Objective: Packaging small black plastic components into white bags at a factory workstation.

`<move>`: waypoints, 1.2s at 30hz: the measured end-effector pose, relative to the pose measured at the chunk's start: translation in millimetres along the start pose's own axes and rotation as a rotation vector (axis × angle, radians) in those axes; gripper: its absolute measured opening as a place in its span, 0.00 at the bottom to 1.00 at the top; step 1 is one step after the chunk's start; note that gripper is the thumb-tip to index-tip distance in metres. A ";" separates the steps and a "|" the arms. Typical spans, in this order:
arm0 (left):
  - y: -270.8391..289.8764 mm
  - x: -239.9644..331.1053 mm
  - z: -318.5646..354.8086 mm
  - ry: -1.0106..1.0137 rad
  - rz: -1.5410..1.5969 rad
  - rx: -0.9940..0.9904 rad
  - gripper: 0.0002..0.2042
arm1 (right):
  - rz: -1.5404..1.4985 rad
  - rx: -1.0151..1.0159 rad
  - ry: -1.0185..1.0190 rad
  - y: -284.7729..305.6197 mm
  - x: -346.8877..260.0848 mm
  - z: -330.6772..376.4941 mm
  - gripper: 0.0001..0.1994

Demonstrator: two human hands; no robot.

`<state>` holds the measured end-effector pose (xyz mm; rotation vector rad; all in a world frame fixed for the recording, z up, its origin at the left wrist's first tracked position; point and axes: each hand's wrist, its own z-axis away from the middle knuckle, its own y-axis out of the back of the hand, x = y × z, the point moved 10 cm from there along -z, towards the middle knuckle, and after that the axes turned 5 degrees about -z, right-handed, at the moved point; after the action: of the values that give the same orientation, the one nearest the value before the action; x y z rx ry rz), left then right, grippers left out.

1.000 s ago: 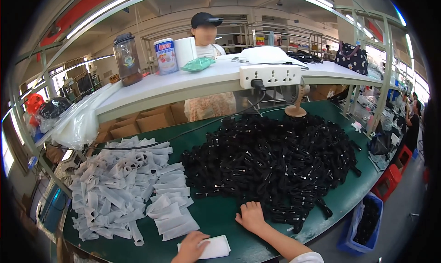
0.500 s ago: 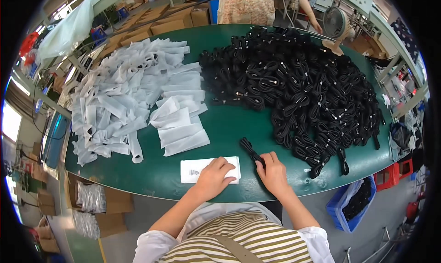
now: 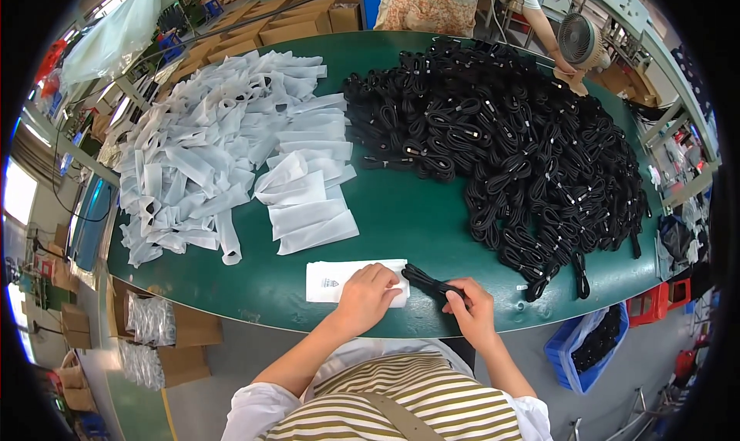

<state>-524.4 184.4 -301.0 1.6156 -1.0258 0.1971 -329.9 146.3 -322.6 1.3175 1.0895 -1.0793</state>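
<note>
A flat white pouch (image 3: 322, 282) with a small printed mark lies near the front edge of the green table. My left hand (image 3: 364, 297) is on its right part, fingers bent and gripping it near the right end. My right hand (image 3: 473, 311) pinches one end of a bundled black cable (image 3: 425, 280) between thumb and fingers. The bundle's far end points left and meets the pouch's right end; whether any of it is inside, I cannot tell.
Whitish filled sleeves (image 3: 196, 159) are heaped at the left, beside a neater row of white pouches (image 3: 312, 210). A large pile of black cables (image 3: 524, 156) covers the right. Beyond stand a fan (image 3: 580, 40) and another person (image 3: 428, 8). A blue bin (image 3: 566, 356) sits below right.
My right hand has turned the cable bundle so it lies flatter, and its far end has come left and down to the pouch. My left hand stays on the pouch.
</note>
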 end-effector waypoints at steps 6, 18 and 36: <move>2.3 4.8 -4.9 -0.090 -0.041 0.038 0.06 | 0.319 0.062 0.403 6.5 -49.5 9.8 0.10; -0.3 -25.0 5.3 0.205 0.347 -0.082 0.05 | 0.563 -0.249 0.653 -27.6 -77.8 30.4 0.25; 64.2 15.7 -18.8 -0.025 0.544 0.064 0.05 | -0.015 -0.019 0.537 -48.9 -94.4 -7.3 0.22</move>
<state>-552.6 195.0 -239.3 1.3652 -1.4759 0.5800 -394.4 152.3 -237.9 1.6343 1.4957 -0.7340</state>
